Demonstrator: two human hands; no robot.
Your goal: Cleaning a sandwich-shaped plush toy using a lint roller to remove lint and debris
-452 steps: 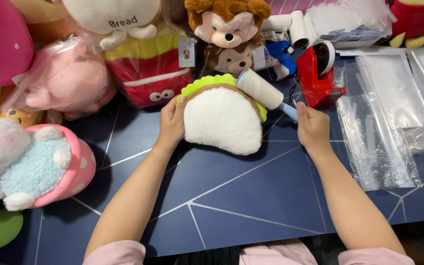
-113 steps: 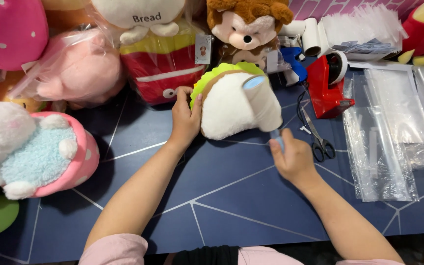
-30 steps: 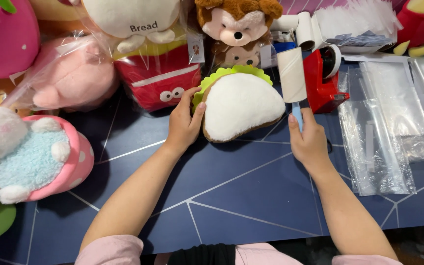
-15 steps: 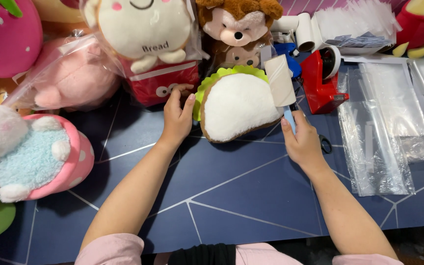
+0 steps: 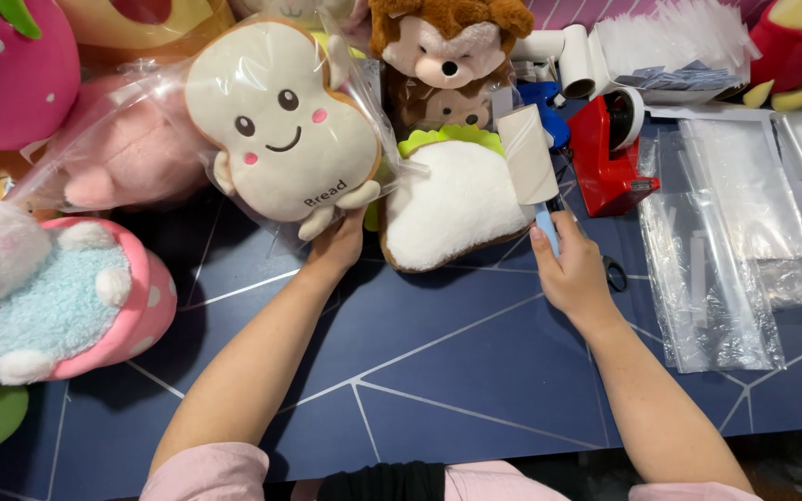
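A white sandwich-shaped plush (image 5: 457, 204) with a green frill lies on the dark blue table (image 5: 438, 371). My right hand (image 5: 573, 274) grips the blue handle of a lint roller (image 5: 528, 153), whose white roll rests on the plush's right side. My left hand (image 5: 336, 249) is at the plush's left edge. Its fingers are hidden under a bread-slice plush (image 5: 280, 121) with a smiling face, sealed in a clear bag, which leans down over the hand.
A red tape dispenser (image 5: 605, 158), scissors (image 5: 614, 274) and clear plastic bags (image 5: 726, 232) lie on the right. A brown monkey plush (image 5: 447, 46) is behind. A bagged pink plush (image 5: 122, 158), a bunny plush (image 5: 58, 297) and a strawberry plush (image 5: 11, 65) crowd the left.
The bagged bread plush has tipped forward from the back row onto my left hand. My right hand and the lint roller stay at the sandwich plush's right side.
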